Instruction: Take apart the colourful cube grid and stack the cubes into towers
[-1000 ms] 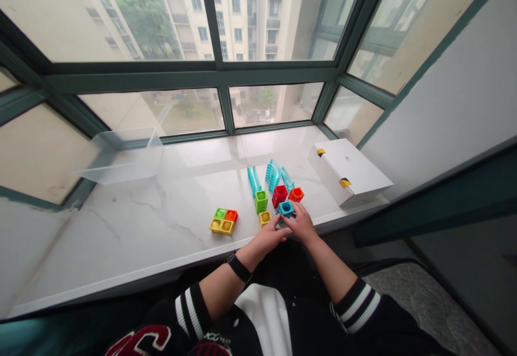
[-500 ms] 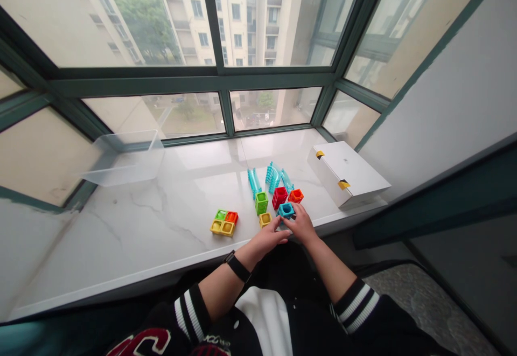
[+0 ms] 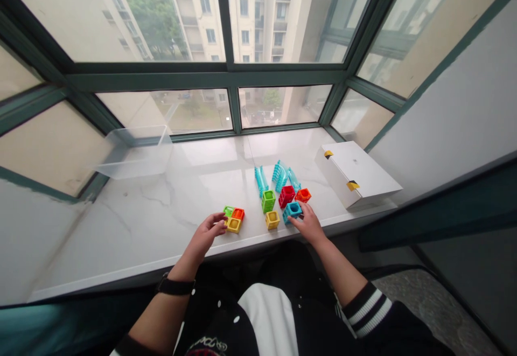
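Note:
My right hand (image 3: 309, 224) presses its fingertips against a blue hollow plastic cube (image 3: 292, 211) on the white marble windowsill (image 3: 133, 221). My left hand (image 3: 209, 233) curls over the left end of a block cluster, which has a green cube (image 3: 228, 211), an orange cube (image 3: 238, 214) and a yellow cube (image 3: 233, 224). Its fingers hide that end. Between my hands stand a yellow cube (image 3: 272, 220), a green cube (image 3: 268, 201), a red cube (image 3: 286, 196) and an orange cube (image 3: 302, 195). Behind them lie several teal ribbed ramp pieces (image 3: 280, 176).
A transparent plastic bin (image 3: 135, 154) stands at the sill's far left. A white box (image 3: 355, 175) with yellow-and-black tape lies at the right. Dark green window frames (image 3: 205, 79) run along the back, and the sill's front edge passes just beyond my forearms.
My left hand has moved left, away from the yellow cube and onto the block cluster. My right hand stays at the blue cube. The view has shifted slightly.

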### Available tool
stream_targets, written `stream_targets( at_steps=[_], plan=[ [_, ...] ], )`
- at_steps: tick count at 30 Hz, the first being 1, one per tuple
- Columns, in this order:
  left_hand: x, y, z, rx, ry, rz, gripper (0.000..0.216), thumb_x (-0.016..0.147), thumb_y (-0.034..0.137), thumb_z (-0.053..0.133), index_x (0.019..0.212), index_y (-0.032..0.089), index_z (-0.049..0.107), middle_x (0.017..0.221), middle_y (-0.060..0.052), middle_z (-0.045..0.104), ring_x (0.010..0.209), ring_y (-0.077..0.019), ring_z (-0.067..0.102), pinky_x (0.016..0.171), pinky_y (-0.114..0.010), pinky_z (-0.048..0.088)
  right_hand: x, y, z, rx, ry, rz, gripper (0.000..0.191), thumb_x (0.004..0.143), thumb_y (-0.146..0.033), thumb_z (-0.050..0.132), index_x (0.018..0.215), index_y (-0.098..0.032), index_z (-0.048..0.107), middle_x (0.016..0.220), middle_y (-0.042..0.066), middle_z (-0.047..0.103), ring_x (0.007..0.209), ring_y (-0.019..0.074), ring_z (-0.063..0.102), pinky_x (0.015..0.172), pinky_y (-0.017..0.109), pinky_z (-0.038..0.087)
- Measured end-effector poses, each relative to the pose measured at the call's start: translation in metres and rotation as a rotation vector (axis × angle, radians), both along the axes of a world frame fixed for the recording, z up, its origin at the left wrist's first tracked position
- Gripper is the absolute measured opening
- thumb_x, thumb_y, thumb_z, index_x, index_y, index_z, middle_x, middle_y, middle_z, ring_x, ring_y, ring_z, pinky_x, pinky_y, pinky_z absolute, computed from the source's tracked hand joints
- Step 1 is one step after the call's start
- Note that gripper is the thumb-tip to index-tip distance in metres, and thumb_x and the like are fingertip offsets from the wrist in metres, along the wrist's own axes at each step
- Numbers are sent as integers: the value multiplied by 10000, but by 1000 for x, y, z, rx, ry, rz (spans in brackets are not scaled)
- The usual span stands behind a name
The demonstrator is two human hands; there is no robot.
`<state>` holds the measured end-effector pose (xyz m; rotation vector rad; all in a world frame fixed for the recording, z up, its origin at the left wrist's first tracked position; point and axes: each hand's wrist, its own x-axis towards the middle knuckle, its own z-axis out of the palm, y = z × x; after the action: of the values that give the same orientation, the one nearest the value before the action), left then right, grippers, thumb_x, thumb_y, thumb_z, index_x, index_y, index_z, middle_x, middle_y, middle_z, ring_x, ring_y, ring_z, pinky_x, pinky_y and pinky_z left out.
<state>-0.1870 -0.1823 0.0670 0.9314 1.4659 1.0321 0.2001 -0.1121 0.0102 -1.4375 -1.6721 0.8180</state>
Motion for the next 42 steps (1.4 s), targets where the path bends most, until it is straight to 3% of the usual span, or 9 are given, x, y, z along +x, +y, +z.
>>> stream_targets(
  at_steps=[5,8,11,15,18,21,26,33,42],
  plan=[
    [-21,-11,-28,109,369,25,548,861,582,674,1261,208,675,1369,-135,671,1231,-304,662,1063,-492,560,10,-10,17,39,-56,-15,837,828,-532,795,1544,-242,472,1423,162,552,1285,344,630,1107,577,550],
    [-17,-11,-43,243,590,-57,445,910,468,612,1285,236,674,1472,-124,600,1382,-314,568,1187,-518,464,9,-23,46,217,-36,-101,640,934,-495,692,1499,-247,521,1399,155,581,1313,341,605,1126,583,524],
    [-10,-7,-57,310,727,-127,443,922,347,596,1346,231,643,1619,-121,479,1501,-321,457,1284,-524,341,-8,-37,78,347,24,-118,453,981,-418,639,1402,-256,604,1269,127,656,1151,308,672,965,499,612],
    [-4,-6,-72,283,762,-193,514,919,228,587,1433,208,564,1673,-147,405,1522,-334,442,1272,-537,369,-54,-48,100,337,51,135,240,1006,-320,609,1216,-264,710,1065,71,727,929,243,709,859,410,617],
    [-2,-11,-78,255,770,-217,477,893,161,602,1366,217,594,1643,-156,431,1485,-337,497,1244,-540,419,-99,-50,91,210,27,411,234,1003,-272,593,1197,-251,723,1053,65,730,870,204,711,812,360,620],
    [0,-21,-81,273,769,-211,442,869,118,620,1298,225,611,1641,-150,412,1475,-331,513,1224,-527,453,-142,-49,66,40,-73,590,392,966,-207,583,1344,-261,667,1284,93,673,968,184,724,839,338,632],
    [3,-35,-79,289,729,-207,394,852,95,642,1214,250,618,1614,-125,435,1410,-314,574,1166,-521,513,-186,-45,25,3,-481,638,710,854,-143,683,1543,-214,528,1653,182,407,1485,351,446,1219,538,407],
    [9,-38,-75,250,737,-166,157,857,216,738,972,235,633,1539,-125,500,1264,-311,664,1044,-494,580,-195,-46,9,-2,-706,638,686,903,-244,669,1567,-202,503,1665,185,404,1528,363,356,1226,524,355],
    [9,-32,-74,227,797,-149,114,913,320,697,913,229,629,1466,-126,546,1036,-276,735,864,-437,621,-194,-51,6,5,-748,647,739,897,-213,620,1612,-159,439,1710,192,337,1571,356,295,1249,507,321]
  ],
)
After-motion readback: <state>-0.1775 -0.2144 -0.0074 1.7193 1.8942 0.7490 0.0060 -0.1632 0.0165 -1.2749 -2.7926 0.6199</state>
